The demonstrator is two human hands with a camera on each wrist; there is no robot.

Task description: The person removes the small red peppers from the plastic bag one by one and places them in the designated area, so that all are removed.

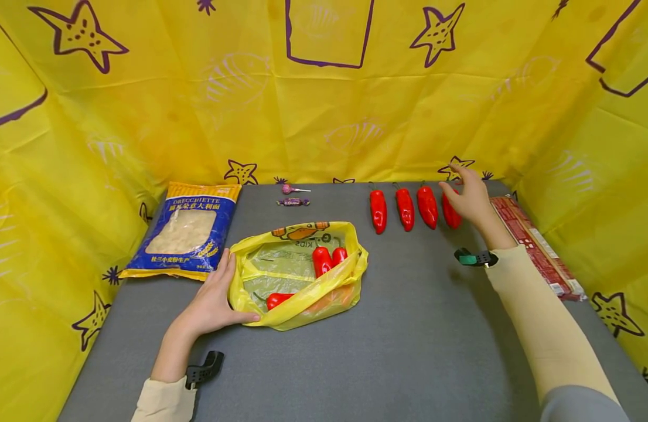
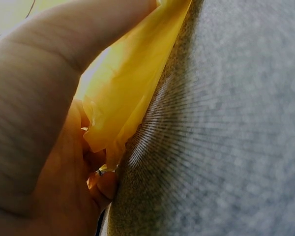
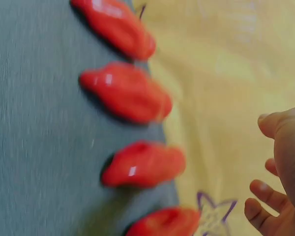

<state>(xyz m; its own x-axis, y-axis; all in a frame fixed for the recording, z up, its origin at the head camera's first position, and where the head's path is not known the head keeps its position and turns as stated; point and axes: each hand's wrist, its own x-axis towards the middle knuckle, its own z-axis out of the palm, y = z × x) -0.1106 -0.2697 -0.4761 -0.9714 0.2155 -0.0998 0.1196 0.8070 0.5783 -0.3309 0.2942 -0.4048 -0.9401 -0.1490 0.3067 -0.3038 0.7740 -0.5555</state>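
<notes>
A yellow plastic bag (image 1: 297, 275) lies with its mouth open, several red peppers (image 1: 322, 261) inside. My left hand (image 1: 212, 299) rests against the bag's left end, fingers along its side and thumb stretched to the near rim. In the left wrist view the yellow plastic (image 2: 132, 83) lies between thumb and fingers, low against the table. My right hand (image 1: 469, 199) hovers at the right end of a row of red peppers, holding nothing, thumb and fingers apart. It partly covers the rightmost pepper (image 1: 451, 214). In the right wrist view the row's peppers (image 3: 130, 93) lie beside the hand (image 3: 282, 182).
A blue-and-yellow pasta bag (image 1: 181, 231) lies at the left. A lollipop (image 1: 288, 189) and a purple wrapped candy (image 1: 293, 202) sit near the back. A long red package (image 1: 537, 249) lies under the right forearm's far side. Yellow patterned cloth (image 1: 324, 117) walls the grey table (image 1: 408, 351).
</notes>
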